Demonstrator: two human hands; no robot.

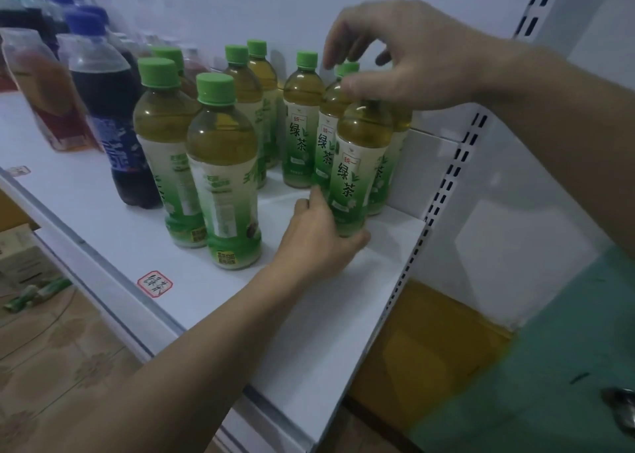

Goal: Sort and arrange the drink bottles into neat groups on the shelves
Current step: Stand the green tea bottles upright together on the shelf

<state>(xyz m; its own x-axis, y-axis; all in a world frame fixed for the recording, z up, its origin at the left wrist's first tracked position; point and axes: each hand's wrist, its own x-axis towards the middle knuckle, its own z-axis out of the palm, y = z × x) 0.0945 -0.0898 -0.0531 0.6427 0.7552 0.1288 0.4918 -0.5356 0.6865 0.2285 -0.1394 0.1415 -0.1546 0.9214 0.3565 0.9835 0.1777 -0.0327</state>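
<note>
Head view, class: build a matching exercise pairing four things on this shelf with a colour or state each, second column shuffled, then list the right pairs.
Things:
1. cola bottle
2. front tea bottle
3. shelf sticker
4. tea bottle caps

Descriptions:
A. green
B. red border, on the shelf's front edge
C. blue cap, dark drink
D. held at its base by the left hand

Pairs: 1-C, 2-D, 3-B, 4-A

Bare shelf (309, 315) front-right; green tea bottles (223, 164) crowd rear, cola bottle (113, 109) blocks left.
</note>
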